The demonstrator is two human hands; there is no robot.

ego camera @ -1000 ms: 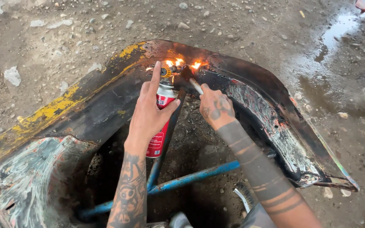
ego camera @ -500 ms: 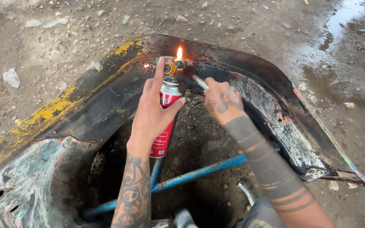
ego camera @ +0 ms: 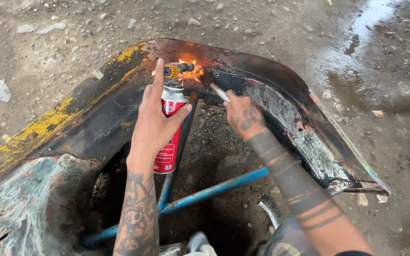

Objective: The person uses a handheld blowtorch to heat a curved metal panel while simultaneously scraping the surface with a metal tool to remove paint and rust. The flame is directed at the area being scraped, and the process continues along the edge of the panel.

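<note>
My left hand [ego camera: 155, 125] grips a red gas canister [ego camera: 169, 142] topped by a brass torch head [ego camera: 176, 71], index finger stretched up along it. An orange flame [ego camera: 189, 66] plays on the blackened inside of a curved metal body panel [ego camera: 96, 109] with worn yellow paint. My right hand [ego camera: 240, 114] holds a thin pale tool [ego camera: 219, 92] whose tip rests against the panel just right of the flame. Both forearms are tattooed.
A blue metal tube frame [ego camera: 214, 189] runs under the panel. A wire brush [ego camera: 271, 211] lies on the dirt near my right forearm. Gravel ground with stones surrounds the panel, and a puddle [ego camera: 366, 19] sits at the far right.
The flame has shifted slightly and now spreads lower against the panel. Both hands keep nearly the same hold, with the view drifting a little.
</note>
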